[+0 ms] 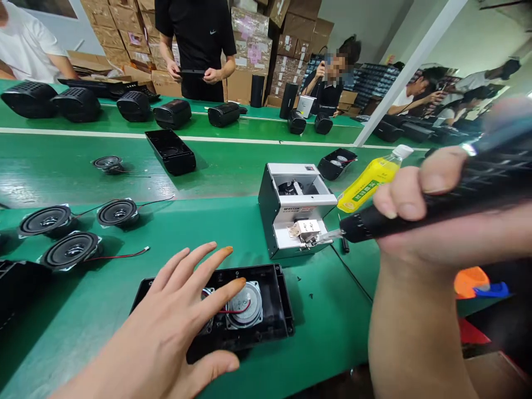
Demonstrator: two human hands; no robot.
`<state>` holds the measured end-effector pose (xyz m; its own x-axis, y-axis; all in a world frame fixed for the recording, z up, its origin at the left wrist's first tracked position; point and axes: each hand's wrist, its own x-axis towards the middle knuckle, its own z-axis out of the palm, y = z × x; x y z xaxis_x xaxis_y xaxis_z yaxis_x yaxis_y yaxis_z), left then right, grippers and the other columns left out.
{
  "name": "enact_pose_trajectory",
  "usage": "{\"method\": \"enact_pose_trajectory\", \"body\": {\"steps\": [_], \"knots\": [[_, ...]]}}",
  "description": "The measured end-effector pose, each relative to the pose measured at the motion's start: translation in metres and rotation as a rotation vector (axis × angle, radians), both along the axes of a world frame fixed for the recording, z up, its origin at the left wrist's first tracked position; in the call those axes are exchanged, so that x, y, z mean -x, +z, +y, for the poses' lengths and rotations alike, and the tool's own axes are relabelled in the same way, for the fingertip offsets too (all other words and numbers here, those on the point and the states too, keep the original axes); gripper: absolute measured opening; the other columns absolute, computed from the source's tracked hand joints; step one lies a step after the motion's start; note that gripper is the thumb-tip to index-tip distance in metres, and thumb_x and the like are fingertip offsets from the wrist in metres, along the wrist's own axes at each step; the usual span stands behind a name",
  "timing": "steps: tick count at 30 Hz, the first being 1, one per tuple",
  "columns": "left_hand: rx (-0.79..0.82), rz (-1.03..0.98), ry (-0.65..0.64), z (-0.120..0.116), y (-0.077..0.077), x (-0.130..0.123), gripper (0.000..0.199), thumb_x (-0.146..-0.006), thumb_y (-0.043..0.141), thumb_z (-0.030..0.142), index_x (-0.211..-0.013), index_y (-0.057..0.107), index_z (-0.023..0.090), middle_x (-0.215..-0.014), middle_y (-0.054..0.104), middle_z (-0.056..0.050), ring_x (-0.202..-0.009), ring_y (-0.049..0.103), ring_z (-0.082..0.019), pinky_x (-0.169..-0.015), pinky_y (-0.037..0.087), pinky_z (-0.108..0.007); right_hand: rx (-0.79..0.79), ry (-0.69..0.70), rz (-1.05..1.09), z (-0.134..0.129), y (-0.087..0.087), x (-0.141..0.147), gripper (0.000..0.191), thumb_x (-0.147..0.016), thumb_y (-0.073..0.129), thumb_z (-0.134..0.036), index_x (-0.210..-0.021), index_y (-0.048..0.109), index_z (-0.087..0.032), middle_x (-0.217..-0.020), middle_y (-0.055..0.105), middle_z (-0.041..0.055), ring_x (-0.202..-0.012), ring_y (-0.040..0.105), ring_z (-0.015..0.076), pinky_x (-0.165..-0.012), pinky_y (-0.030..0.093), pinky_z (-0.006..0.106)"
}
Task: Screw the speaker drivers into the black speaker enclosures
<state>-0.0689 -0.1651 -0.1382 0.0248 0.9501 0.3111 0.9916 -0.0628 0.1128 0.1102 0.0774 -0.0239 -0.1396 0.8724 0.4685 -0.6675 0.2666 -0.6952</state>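
My right hand (419, 205) is wrapped round a black electric screwdriver (453, 188). Its bit points left, at the front outlet of a grey and black screw feeder (299, 210); whether a screw sits on the tip I cannot make out. With fingers spread, my left hand (187, 310) is over a black speaker housing (274, 310) lying on the green bench. Inside that housing a round speaker driver (245, 305) with a red wire shows, and a second one is partly hidden behind my fingers. Contact between hand and housing cannot be judged.
Loose speaker drivers (70, 249) with wires lie at the left. A yellow drink bottle (369, 180) leans behind the feeder. Small screws (311, 296) lie near the housing. Black speaker shells (172, 113) line the far conveyor, where co-workers stand and sit.
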Motion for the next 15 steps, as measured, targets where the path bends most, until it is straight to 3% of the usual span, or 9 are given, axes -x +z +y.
{"method": "enact_pose_trajectory", "body": {"steps": [2,4,7,11,15], "knots": [[0.045,0.053,-0.066,0.001,-0.005,0.004,0.070,-0.095,0.071,0.062,-0.158,0.051,0.038,-0.179,0.028,-0.006,-0.157,0.038,-0.045,-0.115,0.048,-0.070,-0.246,-0.052,-0.021,0.001,-0.011,0.013,0.059,-0.098,0.053,-0.076,-0.097,0.073,-0.020,-0.055,0.051,-0.0050,-0.039,0.045,0.0112,-0.029,0.027,0.023],[0.065,0.052,-0.082,0.003,-0.010,0.004,0.075,-0.092,0.073,0.058,-0.160,0.049,0.037,-0.179,0.026,-0.008,-0.157,0.038,-0.046,-0.114,0.048,-0.071,-0.302,-0.047,-0.075,0.004,-0.024,0.021,0.065,-0.084,0.069,-0.082,-0.102,0.067,-0.020,-0.055,0.053,-0.0055,-0.037,0.043,0.0121,-0.028,0.026,0.024],[0.085,0.000,-0.117,0.007,-0.012,0.002,0.075,-0.086,0.078,0.054,-0.155,0.054,0.039,-0.178,0.030,-0.010,-0.155,0.040,-0.047,-0.113,0.046,-0.075,-0.275,-0.027,-0.128,0.011,-0.036,0.025,0.067,-0.086,0.064,-0.086,-0.102,0.062,-0.021,-0.055,0.053,-0.0054,-0.034,0.041,0.0131,-0.028,0.027,0.024],[0.138,-0.113,-0.088,0.011,-0.009,-0.007,0.050,-0.081,0.079,0.037,-0.129,0.070,0.040,-0.175,0.035,-0.002,-0.159,0.035,-0.041,-0.123,0.032,-0.072,-0.289,0.013,-0.126,0.018,-0.041,0.024,0.065,-0.091,0.059,-0.084,-0.102,0.061,-0.020,-0.057,0.053,-0.0055,-0.034,0.040,0.0135,-0.028,0.027,0.025],[0.138,-0.182,-0.095,0.011,-0.009,-0.015,0.028,-0.081,0.079,0.038,-0.109,0.076,0.036,-0.171,0.043,0.002,-0.157,0.037,-0.039,-0.127,0.025,-0.068,-0.293,0.040,-0.118,0.018,-0.043,0.025,0.061,-0.093,0.060,-0.081,-0.101,0.063,-0.020,-0.057,0.053,-0.0049,-0.033,0.040,0.0131,-0.028,0.028,0.023]]}}
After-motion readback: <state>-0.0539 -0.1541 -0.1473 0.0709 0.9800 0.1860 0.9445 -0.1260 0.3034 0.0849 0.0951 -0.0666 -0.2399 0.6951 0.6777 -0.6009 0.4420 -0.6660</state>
